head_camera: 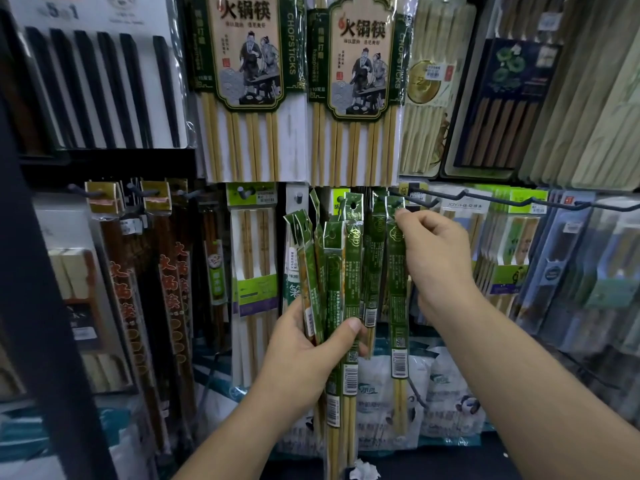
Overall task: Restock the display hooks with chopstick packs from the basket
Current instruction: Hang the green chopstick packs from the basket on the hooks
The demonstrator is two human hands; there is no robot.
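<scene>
While my left grip (311,348) curls round a fan of glossy green chopstick packs (334,271), my right grip (436,265) pinches one slim pack (397,289) beside a wire hook (420,198).

Setting: retail shop, tableware aisle.
Fixtures: black peg hooks (433,199) jutting in a row from the display wall.
Stock: matching hot-pot chopstick packs (249,64) and black chopstick sets (104,81), hung face-out, side by side.
Labelling: printed barcodes (398,363) on sealed green chopstick packs (353,258).
Lower level: bagged goods (446,386) stacked beneath the hanging rows.
</scene>
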